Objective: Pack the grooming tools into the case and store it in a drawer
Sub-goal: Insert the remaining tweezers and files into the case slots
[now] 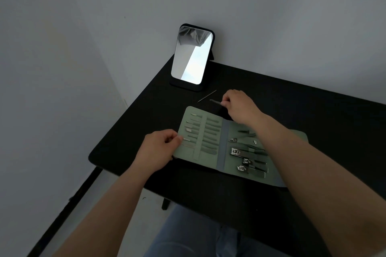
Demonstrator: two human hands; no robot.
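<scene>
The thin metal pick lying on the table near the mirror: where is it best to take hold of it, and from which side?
Pinch the thin metal pick at mid-shaft from above, grip across its width; it lies flat on the black table.

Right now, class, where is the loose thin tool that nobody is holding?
The loose thin tool lies on the black table, between the mirror and the open green case, left of the right hand.
</scene>
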